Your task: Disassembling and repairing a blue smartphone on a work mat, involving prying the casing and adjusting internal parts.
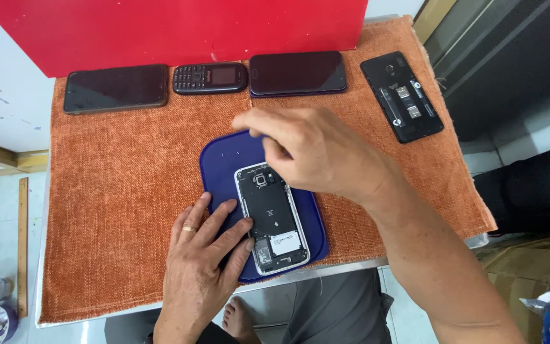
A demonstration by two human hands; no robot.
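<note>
I see the opened phone (272,220) — back cover off, white frame, internals exposed — flat, slightly angled, on blue tray (224,159).

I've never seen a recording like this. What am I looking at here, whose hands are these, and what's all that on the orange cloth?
The single picture comes from a camera on a person's head, looking down at their own bare hands. The left hand lies flat, steadying an opened phone with its back removed, on a blue tray. The right hand hovers above it, fingertips pinched; whether they hold anything is unclear. Along the orange cloth lie two dark smartphones, a keypad phone and another opened phone.
</note>
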